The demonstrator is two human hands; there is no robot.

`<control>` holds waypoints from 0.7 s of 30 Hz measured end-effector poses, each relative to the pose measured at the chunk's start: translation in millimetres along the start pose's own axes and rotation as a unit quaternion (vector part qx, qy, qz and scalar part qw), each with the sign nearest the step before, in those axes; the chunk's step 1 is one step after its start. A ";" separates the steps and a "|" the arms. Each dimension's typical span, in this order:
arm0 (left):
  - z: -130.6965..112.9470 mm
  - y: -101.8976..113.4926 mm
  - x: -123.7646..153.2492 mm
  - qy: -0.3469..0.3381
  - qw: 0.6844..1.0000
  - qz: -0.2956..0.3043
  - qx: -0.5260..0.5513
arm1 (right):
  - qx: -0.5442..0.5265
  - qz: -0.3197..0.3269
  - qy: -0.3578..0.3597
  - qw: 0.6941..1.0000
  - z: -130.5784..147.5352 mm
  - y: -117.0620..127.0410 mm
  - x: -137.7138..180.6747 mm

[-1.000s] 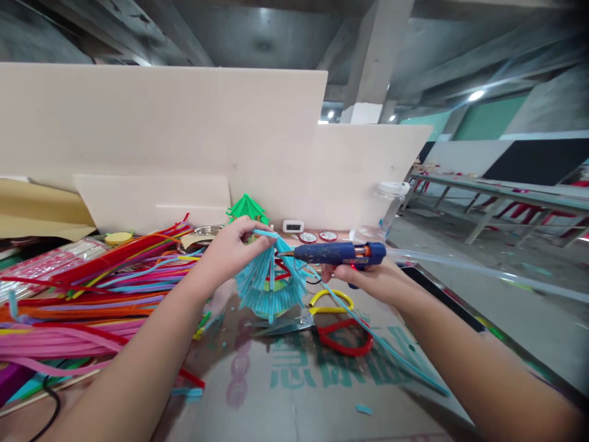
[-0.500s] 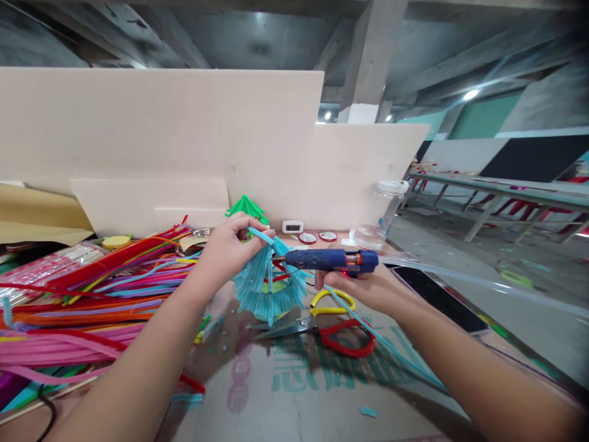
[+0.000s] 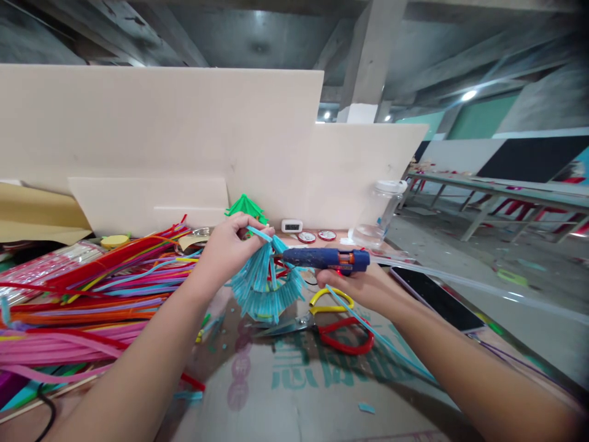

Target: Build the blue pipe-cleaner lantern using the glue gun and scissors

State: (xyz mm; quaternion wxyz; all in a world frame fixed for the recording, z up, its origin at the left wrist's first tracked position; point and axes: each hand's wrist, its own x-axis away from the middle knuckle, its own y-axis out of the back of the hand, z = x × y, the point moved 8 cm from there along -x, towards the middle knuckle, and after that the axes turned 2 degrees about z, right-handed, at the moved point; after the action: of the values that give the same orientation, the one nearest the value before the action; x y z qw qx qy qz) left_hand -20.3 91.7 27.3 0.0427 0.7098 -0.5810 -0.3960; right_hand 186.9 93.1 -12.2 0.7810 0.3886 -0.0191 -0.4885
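My left hand (image 3: 227,248) pinches the top of a light-blue pipe-cleaner skirt shape (image 3: 264,285) and holds it above the cardboard. My right hand (image 3: 363,287) grips a blue hot-glue gun (image 3: 329,259), its nozzle pointing left into the top of the blue piece, close to my left fingertips. A long blue pipe cleaner (image 3: 381,337) trails from under my right hand toward the lower right. Red strands show inside the blue shape.
A heap of coloured pipe cleaners (image 3: 83,294) fills the left. Scissors with yellow and red handles (image 3: 331,322) lie under my hands. A phone (image 3: 437,298) lies right, a clear jar (image 3: 381,212) and a green paper shape (image 3: 246,207) stand by the board wall (image 3: 161,135).
The glue gun has moved left, so its nozzle now reaches the top of the blue piece. My left hand has stayed almost still.
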 end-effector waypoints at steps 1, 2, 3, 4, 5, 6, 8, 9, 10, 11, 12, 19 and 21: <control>-0.2 0.1 0.0 0.000 1.000 0.001 0.001 | 0.005 -0.004 -0.001 1.000 -1.5 0.5 0.4; -0.3 0.2 -0.2 0.000 1.000 0.001 0.002 | 0.012 -0.006 -0.002 1.000 -2.5 0.7 0.6; -0.2 0.2 -0.3 0.001 1.000 0.002 0.001 | 0.022 -0.007 0.000 1.000 -2.8 0.9 0.5; 0.3 0.4 -0.5 0.002 1.000 0.002 0.001 | 0.034 -0.008 0.007 0.999 -1.9 1.0 0.2; 0.9 0.4 -0.8 0.004 1.000 0.002 0.002 | 0.047 -0.010 0.017 0.999 -0.2 1.2 -0.4; 1.8 0.3 -1.0 0.007 1.000 0.003 0.004 | 0.060 -0.013 0.029 0.998 2.4 1.6 -1.1; 3.4 -0.2 -1.4 0.013 1.000 0.004 0.014 | 0.082 -0.022 0.053 0.995 8.5 2.4 -2.9; 4.0 -0.4 -1.6 0.016 1.000 0.005 0.020 | 0.088 -0.023 0.062 0.994 11.4 2.1 -3.8; 4.3 -0.6 -1.8 0.018 1.000 0.004 0.024 | 0.090 -0.020 0.068 0.993 13.6 1.2 -4.8; 4.5 -0.8 -2.0 0.020 0.999 0.005 0.025 | 0.089 -0.016 0.071 0.993 15.0 0.1 -5.5; 4.5 -0.8 -2.2 0.021 0.999 0.005 0.025 | 0.087 -0.013 0.070 0.994 15.7 -0.7 -6.0; 5.9 -0.1 -1.7 0.025 1.000 0.005 0.017 | 0.092 -0.035 0.041 0.994 13.5 0.5 -4.1; 6.2 0.0 -1.3 0.024 1.000 0.006 0.016 | 0.087 -0.033 0.051 0.994 15.2 -0.2 -4.3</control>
State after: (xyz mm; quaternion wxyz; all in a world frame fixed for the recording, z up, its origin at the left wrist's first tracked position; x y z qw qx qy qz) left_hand -24.0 95.3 23.8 0.0475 0.7164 -0.5903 -0.3689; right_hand 178.3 87.5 -0.2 0.7279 0.4796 -0.0090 -0.4899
